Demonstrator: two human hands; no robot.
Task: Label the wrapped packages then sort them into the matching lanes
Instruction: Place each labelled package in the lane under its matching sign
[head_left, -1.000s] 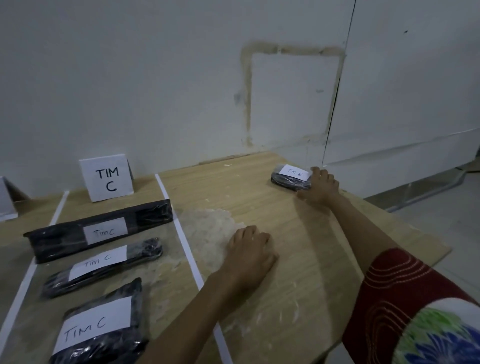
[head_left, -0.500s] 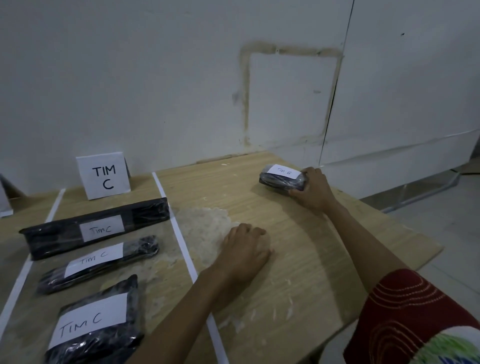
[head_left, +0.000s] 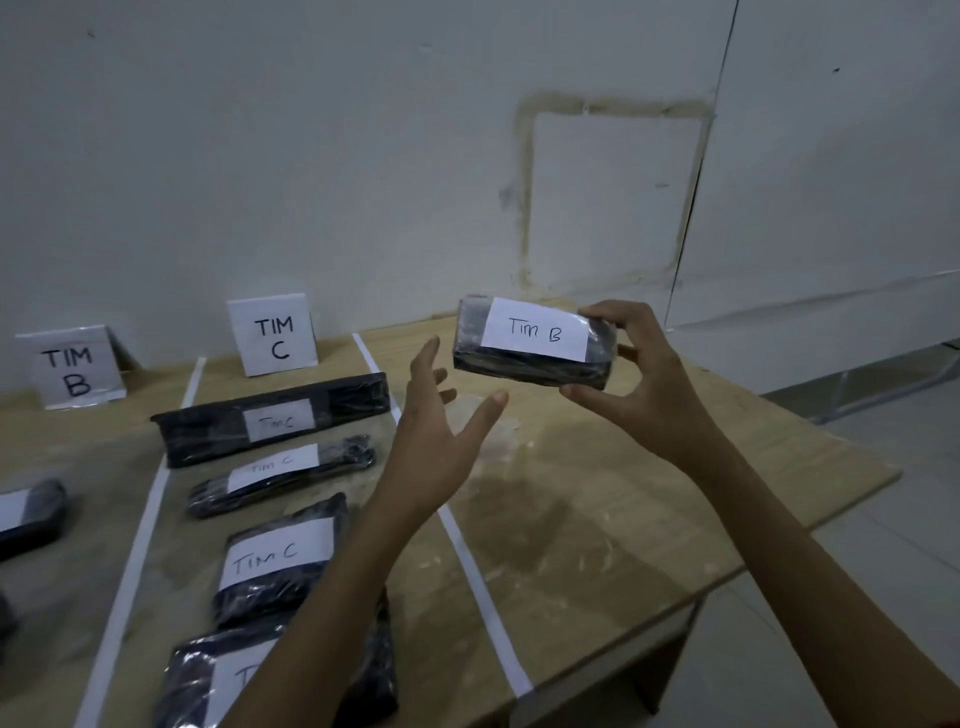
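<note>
Clamping Tim B package (head_left: 535, 343), right fingers (head_left: 608, 314); left fingers (head_left: 422, 364) apart, near Tim C packages (head_left: 270, 418).

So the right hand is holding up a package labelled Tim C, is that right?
Not quite: the head view shows the label reads Tim B, not Tim C. The right hand is indeed holding up that package.

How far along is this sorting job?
Done: four labelled packages lie in the lane before the TIM C sign, another package before the TIM B sign. In hand: the right hand grips a Tim B package above the table, left hand open. Left: setting it in the B lane.
</note>
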